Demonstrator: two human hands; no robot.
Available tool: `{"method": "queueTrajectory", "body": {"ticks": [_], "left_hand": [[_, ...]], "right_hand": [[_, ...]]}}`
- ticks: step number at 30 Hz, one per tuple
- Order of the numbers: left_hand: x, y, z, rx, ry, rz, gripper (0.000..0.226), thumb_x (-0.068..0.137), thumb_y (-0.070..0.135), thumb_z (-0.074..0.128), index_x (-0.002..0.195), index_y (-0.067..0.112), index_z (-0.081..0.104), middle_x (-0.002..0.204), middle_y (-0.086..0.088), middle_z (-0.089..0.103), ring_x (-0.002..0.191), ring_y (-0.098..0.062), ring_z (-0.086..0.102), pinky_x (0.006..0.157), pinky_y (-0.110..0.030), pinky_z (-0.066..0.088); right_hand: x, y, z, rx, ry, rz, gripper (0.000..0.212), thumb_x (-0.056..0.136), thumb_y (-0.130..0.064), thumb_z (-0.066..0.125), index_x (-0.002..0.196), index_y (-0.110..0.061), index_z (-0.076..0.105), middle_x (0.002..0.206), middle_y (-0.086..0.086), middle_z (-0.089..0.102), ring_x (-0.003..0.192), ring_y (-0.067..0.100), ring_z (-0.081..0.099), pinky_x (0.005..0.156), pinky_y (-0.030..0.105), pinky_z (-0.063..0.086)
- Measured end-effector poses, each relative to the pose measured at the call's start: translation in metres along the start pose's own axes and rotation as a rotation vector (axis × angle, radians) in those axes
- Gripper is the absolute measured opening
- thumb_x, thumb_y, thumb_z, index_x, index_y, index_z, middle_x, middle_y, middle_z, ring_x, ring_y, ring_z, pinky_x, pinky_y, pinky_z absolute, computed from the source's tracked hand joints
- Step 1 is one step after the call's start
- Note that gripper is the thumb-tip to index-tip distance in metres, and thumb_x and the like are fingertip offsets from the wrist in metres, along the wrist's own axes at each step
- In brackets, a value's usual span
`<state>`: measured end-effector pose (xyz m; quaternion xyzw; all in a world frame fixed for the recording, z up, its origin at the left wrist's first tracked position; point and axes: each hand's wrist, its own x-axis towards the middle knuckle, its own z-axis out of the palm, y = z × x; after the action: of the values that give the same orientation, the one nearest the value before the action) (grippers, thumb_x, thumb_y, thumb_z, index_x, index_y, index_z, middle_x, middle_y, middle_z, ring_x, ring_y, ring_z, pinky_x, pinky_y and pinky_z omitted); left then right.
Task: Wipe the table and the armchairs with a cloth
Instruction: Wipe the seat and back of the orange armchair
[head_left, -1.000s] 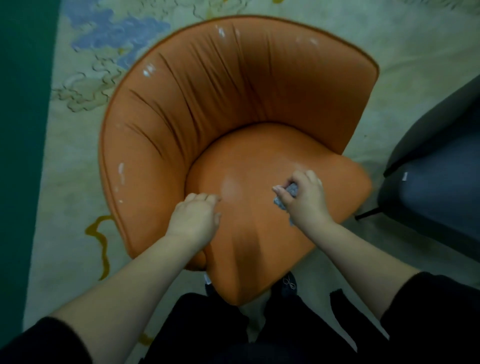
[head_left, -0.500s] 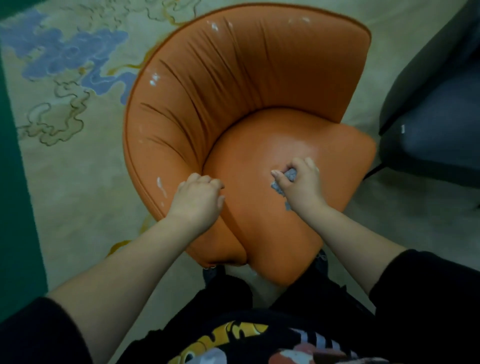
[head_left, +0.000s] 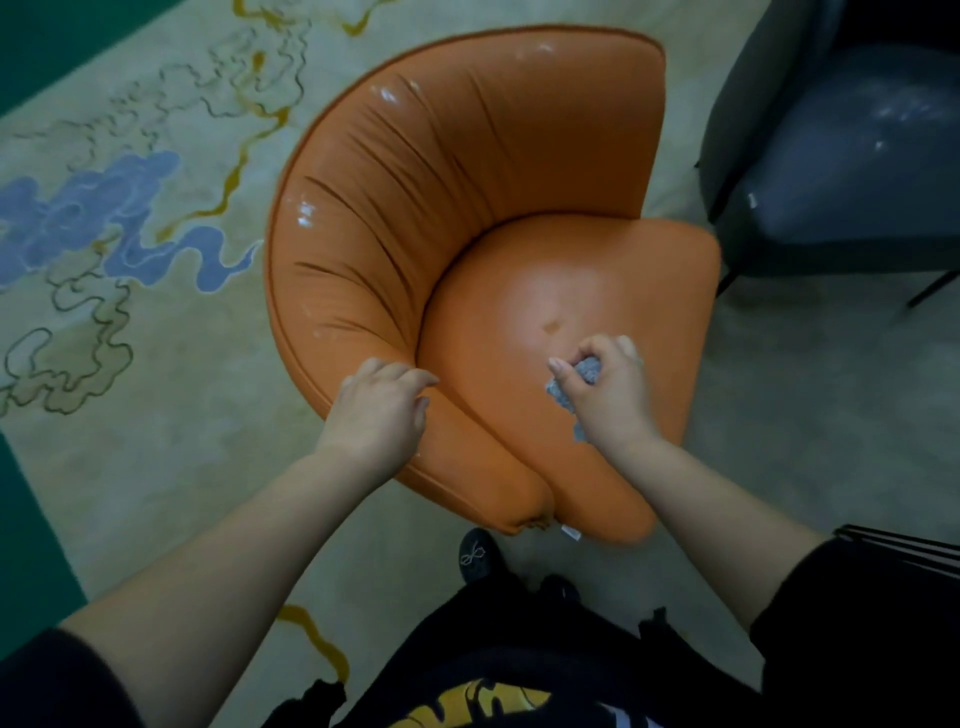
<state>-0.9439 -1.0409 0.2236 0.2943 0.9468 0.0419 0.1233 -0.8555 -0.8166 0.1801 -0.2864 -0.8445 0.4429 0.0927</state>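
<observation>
Watching from the head view, I see my right hand (head_left: 608, 392) clenched round a small crumpled grey cloth (head_left: 586, 373), pressed onto the seat cushion of the rounded orange leather-look armchair (head_left: 467, 171), toward the cushion's front half. The cloth looks light, soft and limp, a wad that will bunch wherever I squeeze it; most of it is buried in my fist, with only a tuft between thumb and fingers and a ragged edge trailing below the palm, so I cannot judge how big it is when spread. I reckon a flatter hold, palm down over an opened cloth, would cover more surface than this ball. The upholstery shines where light strikes it and seems smooth and slick, padded enough to yield under pressure, so the cloth should glide rather than drag. My left hand (head_left: 382, 410) rests on the front end of the chair's left arm with fingers curled over the piped edge, apparently bracing the chair; whether it truly grips or merely leans I cannot tell. A small dark mark sits on the seat just beyond my right fingers, possibly a stain or a dimple. A dark grey upholstered chair (head_left: 852, 156) stands close on the right, cut off by the frame. No table is in view, and the orange chair's legs are hidden beneath it on the pale patterned carpet (head_left: 130, 218).
</observation>
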Motion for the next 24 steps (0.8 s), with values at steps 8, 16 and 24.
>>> {"method": "queueTrajectory", "body": {"ticks": [8, 16, 24], "left_hand": [[-0.006, -0.020, -0.006, -0.007, 0.008, 0.001, 0.033, 0.093, 0.017, 0.051, 0.124, 0.025, 0.059, 0.114, -0.001, 0.062, 0.109, -0.028, 0.044, 0.088, -0.043, 0.041], [0.010, -0.079, -0.017, -0.031, -0.048, 0.135, 0.033, 0.089, 0.013, 0.059, 0.121, 0.022, 0.062, 0.119, -0.001, 0.060, 0.108, -0.029, 0.048, 0.094, -0.043, 0.038], [0.052, -0.147, -0.021, -0.007, -0.299, 0.458, 0.045, 0.077, 0.027, 0.075, 0.120, 0.021, 0.062, 0.121, 0.001, 0.054, 0.114, -0.024, 0.051, 0.099, -0.035, 0.041]], "right_hand": [[-0.022, -0.017, 0.003, 0.025, 0.017, 0.005, 0.029, 0.082, -0.036, 0.068, 0.067, -0.035, 0.043, 0.085, -0.010, 0.039, 0.092, 0.021, 0.049, 0.077, 0.032, 0.042], [-0.028, -0.038, 0.034, 0.029, 0.056, 0.069, 0.026, 0.082, -0.035, 0.069, 0.070, -0.034, 0.046, 0.087, -0.008, 0.041, 0.093, 0.018, 0.048, 0.073, 0.026, 0.035], [-0.031, -0.074, 0.103, 0.107, 0.198, 0.267, 0.023, 0.082, -0.033, 0.069, 0.070, -0.031, 0.049, 0.086, -0.010, 0.041, 0.089, 0.017, 0.048, 0.075, 0.026, 0.034]]}}
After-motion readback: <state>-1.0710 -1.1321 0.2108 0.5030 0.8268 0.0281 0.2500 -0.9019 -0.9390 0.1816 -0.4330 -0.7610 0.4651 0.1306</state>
